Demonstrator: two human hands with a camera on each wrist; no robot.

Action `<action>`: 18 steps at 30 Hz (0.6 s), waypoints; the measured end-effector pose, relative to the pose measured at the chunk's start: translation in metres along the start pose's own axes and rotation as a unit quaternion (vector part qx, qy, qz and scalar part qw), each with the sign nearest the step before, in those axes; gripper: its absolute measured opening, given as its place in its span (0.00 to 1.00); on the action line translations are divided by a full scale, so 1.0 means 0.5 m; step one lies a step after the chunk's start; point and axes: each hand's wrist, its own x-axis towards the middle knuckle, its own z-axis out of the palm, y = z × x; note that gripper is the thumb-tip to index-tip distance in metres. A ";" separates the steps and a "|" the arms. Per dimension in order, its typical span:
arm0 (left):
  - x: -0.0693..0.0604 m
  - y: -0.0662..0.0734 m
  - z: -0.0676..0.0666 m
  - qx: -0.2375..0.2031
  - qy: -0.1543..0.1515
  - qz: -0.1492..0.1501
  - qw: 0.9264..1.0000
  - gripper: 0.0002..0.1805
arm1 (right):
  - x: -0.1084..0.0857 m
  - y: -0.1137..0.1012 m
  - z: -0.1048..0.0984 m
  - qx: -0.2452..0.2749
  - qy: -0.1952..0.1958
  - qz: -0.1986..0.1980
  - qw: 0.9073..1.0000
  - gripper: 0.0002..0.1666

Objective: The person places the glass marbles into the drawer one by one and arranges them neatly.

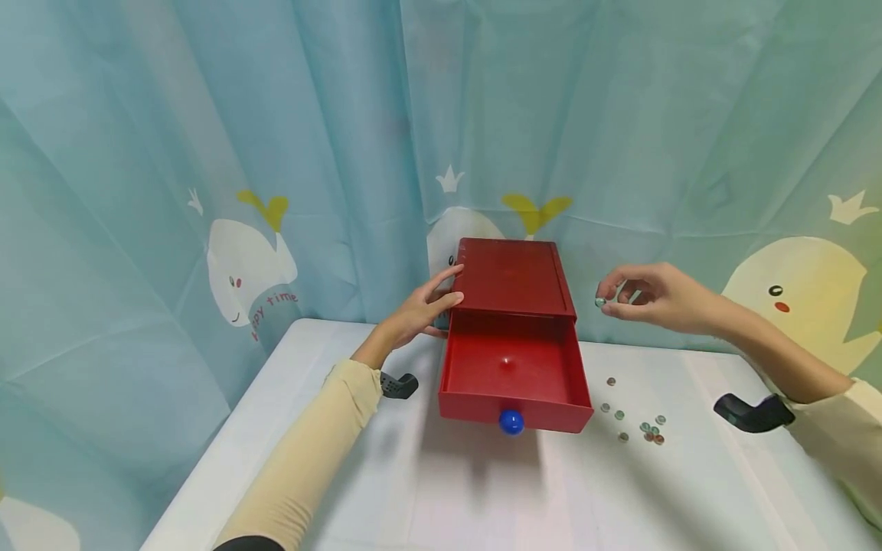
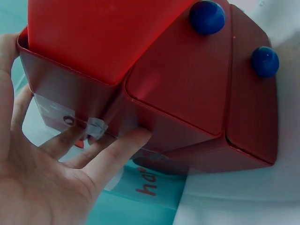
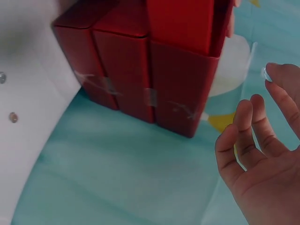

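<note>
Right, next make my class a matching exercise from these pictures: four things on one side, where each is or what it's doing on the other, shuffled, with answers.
Column one:
1. Left hand
2. Right hand
3. Top drawer
4. Loose glass beads

Column two:
A. Lying on the white table
B. Pinching a small bead in the air
C. Pulled open
D. Touching the red cabinet

Pairs: 1-D, 2-B, 3-C, 4-A

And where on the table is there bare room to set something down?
The table looks bare in front of the pulled-out red drawer, between left sleeve and beads; also between beads and right sleeve. Crowded: just right of the drawer, where beads lie.
</note>
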 end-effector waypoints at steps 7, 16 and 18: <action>-0.003 0.000 -0.001 -0.001 0.001 -0.001 1.000 0.35 | 0.057 -0.042 -0.008 -0.001 -0.039 0.029 0.999 0.09; -0.007 -0.002 -0.007 -0.004 0.000 -0.002 1.000 0.35 | 0.138 -0.085 0.009 0.016 -0.120 0.005 0.993 0.08; -0.008 -0.002 -0.008 -0.003 -0.001 -0.002 1.000 0.35 | 0.153 -0.092 0.021 0.015 -0.126 0.002 0.992 0.08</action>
